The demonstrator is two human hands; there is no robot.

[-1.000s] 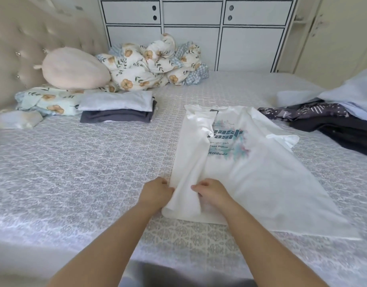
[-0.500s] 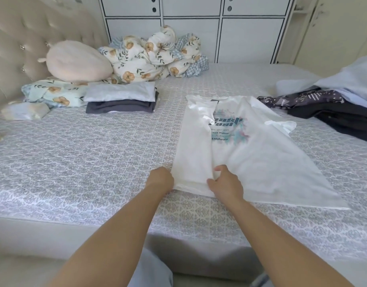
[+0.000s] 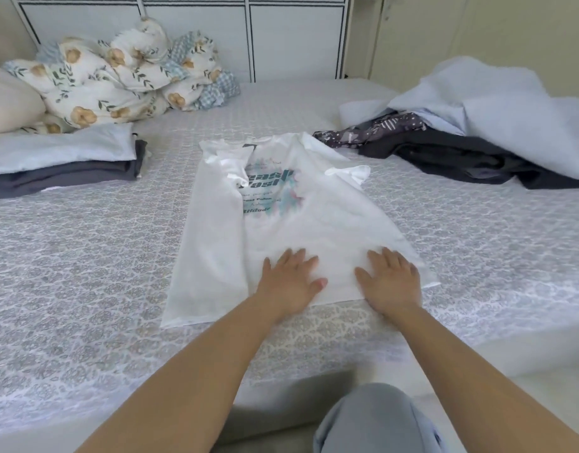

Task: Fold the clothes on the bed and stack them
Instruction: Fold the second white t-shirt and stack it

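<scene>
A white T-shirt (image 3: 281, 223) with a teal print lies flat in the middle of the bed, its left side folded inward over the front. My left hand (image 3: 289, 279) and my right hand (image 3: 391, 279) both lie palm down with straight fingers on the shirt's lower part, near the hem. A stack of folded clothes (image 3: 62, 165), pale blue on dark grey, sits at the left. A heap of unfolded clothes (image 3: 477, 132), pale blue, dark and patterned, lies at the right.
The bed (image 3: 85, 273) has a grey patterned cover. A crumpled floral quilt (image 3: 118, 80) and a pale pillow (image 3: 7, 103) lie at the head end. White cabinets (image 3: 281, 37) stand behind. My knee in grey trousers (image 3: 373, 420) is at the bed's front edge.
Both hands let go of the folded left edge near the hem and moved right onto the shirt's lower middle, now pressing flat. The camera has come closer and shifted right.
</scene>
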